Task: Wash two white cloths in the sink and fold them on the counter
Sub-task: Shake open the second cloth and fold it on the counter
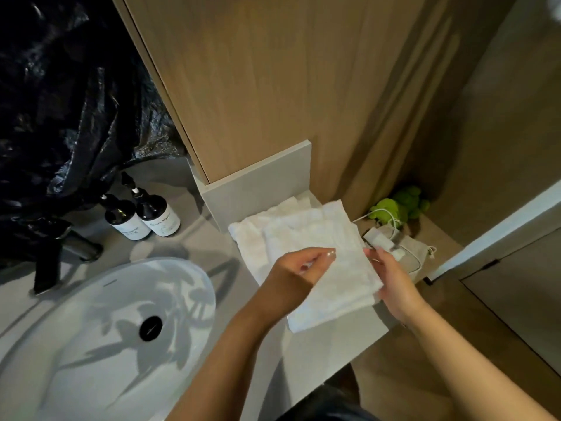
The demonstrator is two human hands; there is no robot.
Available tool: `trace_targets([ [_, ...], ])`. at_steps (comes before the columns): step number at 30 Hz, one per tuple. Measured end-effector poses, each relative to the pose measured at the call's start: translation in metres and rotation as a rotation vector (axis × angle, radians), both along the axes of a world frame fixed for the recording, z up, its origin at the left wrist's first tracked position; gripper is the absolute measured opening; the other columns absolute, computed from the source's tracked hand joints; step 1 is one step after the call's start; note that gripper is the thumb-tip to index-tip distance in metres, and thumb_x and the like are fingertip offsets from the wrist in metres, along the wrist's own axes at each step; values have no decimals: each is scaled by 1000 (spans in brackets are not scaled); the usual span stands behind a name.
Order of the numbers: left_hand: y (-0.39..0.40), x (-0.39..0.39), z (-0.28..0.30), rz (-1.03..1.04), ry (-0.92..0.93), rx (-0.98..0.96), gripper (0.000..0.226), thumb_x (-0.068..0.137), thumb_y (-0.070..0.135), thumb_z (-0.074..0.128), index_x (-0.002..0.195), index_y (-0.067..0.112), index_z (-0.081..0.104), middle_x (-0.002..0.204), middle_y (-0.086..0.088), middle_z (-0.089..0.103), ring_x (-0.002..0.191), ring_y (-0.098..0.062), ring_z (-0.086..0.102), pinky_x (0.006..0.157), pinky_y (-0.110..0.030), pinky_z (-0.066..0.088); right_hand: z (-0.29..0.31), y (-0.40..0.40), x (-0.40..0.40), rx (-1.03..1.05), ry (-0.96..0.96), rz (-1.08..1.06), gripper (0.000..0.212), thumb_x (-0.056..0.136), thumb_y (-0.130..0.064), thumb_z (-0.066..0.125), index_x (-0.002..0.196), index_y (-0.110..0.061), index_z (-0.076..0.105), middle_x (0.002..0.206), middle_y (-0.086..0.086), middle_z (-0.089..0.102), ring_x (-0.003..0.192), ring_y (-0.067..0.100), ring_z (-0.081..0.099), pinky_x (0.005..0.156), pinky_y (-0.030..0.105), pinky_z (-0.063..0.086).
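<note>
While both hands pinch the top cloth [331, 268], left hand [299, 276] at 9, right hand [391, 278] at 3, its long axis runs 11–5.

Lower cloth [252, 238] mostly covered by upper cloth [328, 268]. Right hand [391, 284] fingers tucked behind cloth edge. Bottle labels [161, 221] unreadable. Sink [76, 344] cut off bottom-left.

1. Dim overall; light falls from above onto the sink [91, 329], casting hard leaf-like shadows in the basin.
2. Folded cloth [318, 247] by the fingers [329, 255] is overexposed, texture washed out.
3. Wide-angle bending at edges; slight motion softness on hands.
</note>
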State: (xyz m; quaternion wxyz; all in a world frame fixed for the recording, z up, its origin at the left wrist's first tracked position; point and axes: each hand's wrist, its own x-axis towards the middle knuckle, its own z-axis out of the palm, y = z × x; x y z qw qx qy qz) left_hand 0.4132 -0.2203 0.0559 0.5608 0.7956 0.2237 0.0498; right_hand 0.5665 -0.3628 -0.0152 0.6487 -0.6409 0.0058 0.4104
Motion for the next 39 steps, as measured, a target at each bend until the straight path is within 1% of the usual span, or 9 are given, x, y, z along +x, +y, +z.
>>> trace_targets([
  [4, 5, -6, -41, 287, 5, 193, 30, 99, 32, 52, 125, 18, 60, 137, 2, 55, 104, 3, 54, 96, -4, 40, 2, 8, -1, -141, -182, 149, 23, 94, -42, 56, 105, -21, 58, 105, -6, 64, 90, 10, 61, 86, 22, 47],
  [7, 2, -2, -67, 193, -1, 511, 40, 98, 35, 49, 136, 20, 54, 148, 0, 45, 137, -20, 40, 116, -37, 31, -2, 19, -8, -286, -436, 186, 46, 81, -30, 76, 118, -20, 51, 105, -11, 60, 91, 7, 57, 80, 20, 44],
  [10, -7, 10, -87, 90, 98, 713, 53, 99, 41, 37, 148, 20, 39, 160, -3, 27, 149, -24, 20, 121, -45, 11, -11, 14, -8, -236, -604, 116, 44, 86, -24, 70, 126, -15, 54, 113, -7, 57, 108, 12, 53, 87, 17, 39],
  [13, -13, 21, -108, -48, 131, 938, 57, 97, 45, 42, 148, 21, 38, 155, -9, 37, 142, -30, 36, 119, -49, 18, -15, -2, -4, -226, -694, 16, 37, 92, -25, 63, 127, -17, 56, 116, -10, 58, 108, 6, 53, 85, 8, 40],
  [17, -19, 31, -117, -92, 155, 977, 56, 97, 48, 34, 147, 24, 32, 153, -9, 41, 140, -30, 40, 114, -53, 30, -34, -10, -2, -499, -730, 106, 37, 92, -31, 61, 125, -14, 57, 113, -5, 50, 110, 22, 57, 96, 28, 44],
  [20, -12, 25, -112, 128, -63, 649, 48, 95, 41, 49, 141, 36, 36, 149, -2, 44, 135, -21, 44, 116, -45, 32, -31, -2, 8, -740, -897, 176, 44, 87, -42, 62, 122, -16, 60, 118, 2, 48, 116, 25, 46, 104, 41, 38],
  [25, 4, 17, -80, 720, 134, 66, 49, 90, 31, 68, 130, 10, 50, 117, -9, 59, 99, -20, 57, 86, -28, 46, -48, -3, 25, -656, -490, 256, 77, 62, -83, 54, 104, -20, 67, 107, 2, 64, 96, 19, 62, 88, 41, 53],
  [31, 17, 30, -78, 583, 306, -78, 31, 95, 42, 57, 75, 21, 46, 74, 1, 54, 65, -5, 48, 61, -13, 36, -34, 1, 13, -374, -598, 134, 15, 88, -26, 67, 100, -19, 63, 108, 1, 55, 98, 17, 54, 82, 25, 41],
  [39, 28, 20, -38, 592, -78, -228, 20, 92, 35, 64, 101, 18, 57, 91, 5, 62, 87, -11, 59, 79, -25, 50, 16, 22, 23, -119, -686, 156, 9, 95, -23, 57, 103, -19, 55, 95, 4, 61, 86, 20, 59, 78, 34, 48],
])
